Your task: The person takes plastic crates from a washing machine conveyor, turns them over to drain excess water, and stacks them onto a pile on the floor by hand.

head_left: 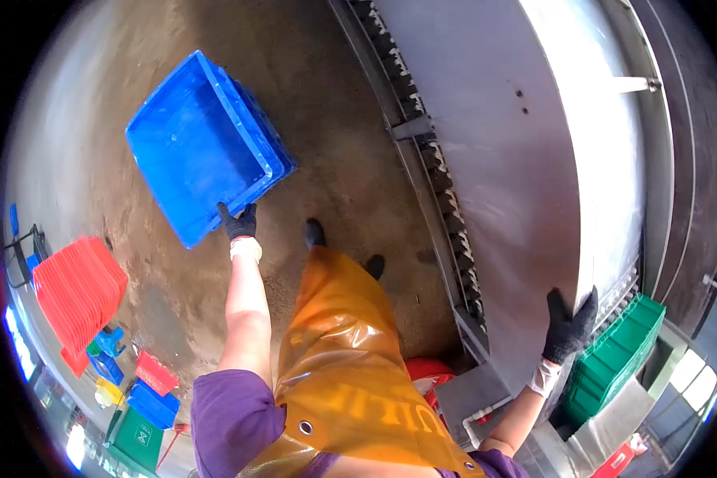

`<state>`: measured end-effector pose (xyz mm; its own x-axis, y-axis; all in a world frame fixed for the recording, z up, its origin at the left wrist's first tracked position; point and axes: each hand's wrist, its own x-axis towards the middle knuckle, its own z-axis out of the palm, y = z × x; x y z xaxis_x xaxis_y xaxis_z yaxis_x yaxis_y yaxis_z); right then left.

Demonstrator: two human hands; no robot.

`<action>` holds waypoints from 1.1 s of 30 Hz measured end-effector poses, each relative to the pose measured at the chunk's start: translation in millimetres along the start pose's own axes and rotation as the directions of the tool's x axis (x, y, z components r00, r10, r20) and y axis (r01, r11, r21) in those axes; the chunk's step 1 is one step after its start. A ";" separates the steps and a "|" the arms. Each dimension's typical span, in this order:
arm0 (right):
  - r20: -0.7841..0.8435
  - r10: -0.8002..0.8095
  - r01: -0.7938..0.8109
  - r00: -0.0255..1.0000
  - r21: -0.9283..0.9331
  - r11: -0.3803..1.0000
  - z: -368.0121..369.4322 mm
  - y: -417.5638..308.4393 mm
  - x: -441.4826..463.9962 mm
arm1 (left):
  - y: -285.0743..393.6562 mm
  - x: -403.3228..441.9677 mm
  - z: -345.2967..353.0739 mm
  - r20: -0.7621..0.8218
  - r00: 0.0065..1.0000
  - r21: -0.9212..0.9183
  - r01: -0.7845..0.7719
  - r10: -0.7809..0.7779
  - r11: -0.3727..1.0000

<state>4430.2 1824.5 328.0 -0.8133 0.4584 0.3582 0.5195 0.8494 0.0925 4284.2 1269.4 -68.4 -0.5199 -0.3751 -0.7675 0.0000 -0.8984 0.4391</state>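
Note:
At the upper left, a stack of blue crates stands on the floor, the top one with nothing in it. My left hand, in a dark glove, is closed on the near corner of the top crate's rim. On the right, my right hand, also gloved, rests on the edge of a large metal machine, its thumb and fingers apart. Just below and right of that hand is a green crate.
Stacked red baskets stand at the left, with a blue bin, a small red basket and a green bin below them. A red round object lies beside my apron. The machine's long frame borders the floor.

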 end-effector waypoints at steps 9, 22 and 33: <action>-0.110 -0.029 0.061 0.994 0.301 0.952 -7.9 30.0 -16.4 | -161.7 -257.4 167.5 0.613 0.751 0.487 -0.115 -0.245 0.866; -0.173 0.453 -0.370 0.874 0.367 0.854 -74.0 269.6 -242.2 | -482.6 -712.5 189.9 0.505 -0.579 -0.169 -0.794 -0.641 0.584; 0.084 0.921 -0.079 0.380 0.995 -0.059 -64.7 281.6 -206.6 | -454.0 -768.9 212.7 0.740 -0.521 -0.298 -0.821 -0.425 0.487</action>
<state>4761.5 1952.2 340.1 0.1471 0.9787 0.1431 -0.2271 0.1742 -0.9582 4502.2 2014.2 421.7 -0.3614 0.7466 0.5586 0.6812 -0.1977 0.7050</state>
